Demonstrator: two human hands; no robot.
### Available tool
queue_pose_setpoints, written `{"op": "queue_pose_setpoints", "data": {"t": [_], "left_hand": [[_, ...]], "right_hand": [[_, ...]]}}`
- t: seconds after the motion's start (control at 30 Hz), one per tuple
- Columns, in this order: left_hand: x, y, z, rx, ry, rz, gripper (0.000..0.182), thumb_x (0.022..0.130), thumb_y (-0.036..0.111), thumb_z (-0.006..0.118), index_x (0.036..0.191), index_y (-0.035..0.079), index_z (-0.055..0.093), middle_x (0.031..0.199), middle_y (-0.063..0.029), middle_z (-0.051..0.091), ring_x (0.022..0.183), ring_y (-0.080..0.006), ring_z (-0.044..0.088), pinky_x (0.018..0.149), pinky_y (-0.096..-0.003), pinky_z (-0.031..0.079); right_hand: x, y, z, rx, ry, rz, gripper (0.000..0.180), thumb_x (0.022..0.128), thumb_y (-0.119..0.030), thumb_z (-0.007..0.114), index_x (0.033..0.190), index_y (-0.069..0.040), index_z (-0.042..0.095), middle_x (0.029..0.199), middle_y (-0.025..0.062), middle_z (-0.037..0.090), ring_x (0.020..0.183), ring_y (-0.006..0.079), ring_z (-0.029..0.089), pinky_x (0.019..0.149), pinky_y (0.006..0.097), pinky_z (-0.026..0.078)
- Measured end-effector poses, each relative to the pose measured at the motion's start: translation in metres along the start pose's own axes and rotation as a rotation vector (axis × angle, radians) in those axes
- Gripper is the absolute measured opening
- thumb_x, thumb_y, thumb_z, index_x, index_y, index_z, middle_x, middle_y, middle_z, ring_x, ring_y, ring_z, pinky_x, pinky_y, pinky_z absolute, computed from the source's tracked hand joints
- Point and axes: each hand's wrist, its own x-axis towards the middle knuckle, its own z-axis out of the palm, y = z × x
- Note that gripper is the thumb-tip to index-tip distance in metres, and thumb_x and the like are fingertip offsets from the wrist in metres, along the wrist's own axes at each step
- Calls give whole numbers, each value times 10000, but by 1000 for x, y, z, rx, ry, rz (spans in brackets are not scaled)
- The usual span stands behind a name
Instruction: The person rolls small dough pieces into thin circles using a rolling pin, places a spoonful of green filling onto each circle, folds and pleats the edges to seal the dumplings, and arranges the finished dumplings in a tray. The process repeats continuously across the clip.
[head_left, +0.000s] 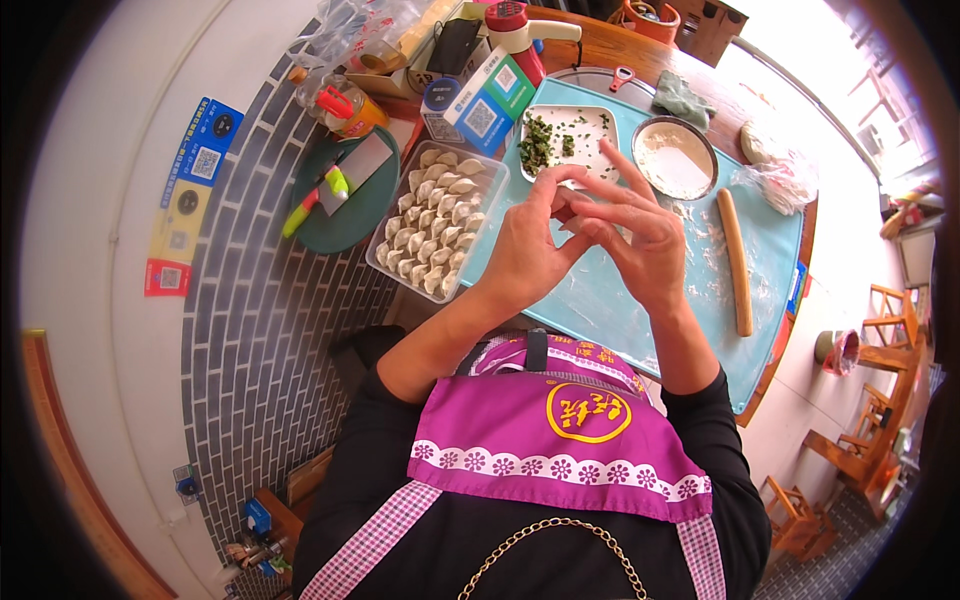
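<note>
My left hand (534, 238) and my right hand (639, 238) meet above the blue-green mat (592, 279), fingertips together. Whether something small is between the fingers cannot be told. Just beyond them is a white tray (556, 120) with chopped green filling (535, 145). A bowl of flour (673, 159) stands right of the tray. Further right, a wooden rolling pin (735, 262) lies on the floury mat. Left of my hands, a clear plastic container (496, 182) holds rows of shaped dumplings (435, 217).
A green round board (375, 202) with a cleaver (365, 163) lies far left, beside an oil bottle (345, 105). Payment-code signs (491, 101) and a red-and-white appliance (517, 37) stand behind. A grey-green cloth (684, 100) and a plastic bag (784, 180) lie at the right back.
</note>
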Motion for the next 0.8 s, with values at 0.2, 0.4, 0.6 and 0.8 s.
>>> {"op": "queue_pose_setpoints", "data": {"t": [0.2,0.4,0.6,0.8], "left_hand": [[1,-9,4,-33,22,-42,537,870,54,784,1335,18,518,1065,-108,730,994,-160,683,903,-312,531],[11,-28,16,-406,172,-128,318,873,88,785,1126,14,607,979,-74,711,894,-147,685,800,-299,553],[14,-39,27,146,357,114,320,860,167,820,1046,7,614,946,-93,684,802,-142,631,691,-323,509],[23,-63,26,-16,252,-164,474,943,479,695,881,13,636,777,-79,637,680,-153,509,620,-351,444]], "right_hand": [[-7,11,8,-67,57,-54,199,867,-99,760,1061,-56,766,1066,88,763,1134,277,693,1128,476,423],[-19,23,12,738,111,431,456,1037,-201,576,1427,19,490,1321,110,614,1245,208,573,1072,419,455],[-32,51,24,1268,125,741,325,1029,-118,571,1321,24,560,1271,96,641,1142,166,620,995,328,495],[-31,65,26,1346,107,849,285,1030,-131,589,1263,33,599,1166,73,677,1034,139,655,910,283,521]]}}
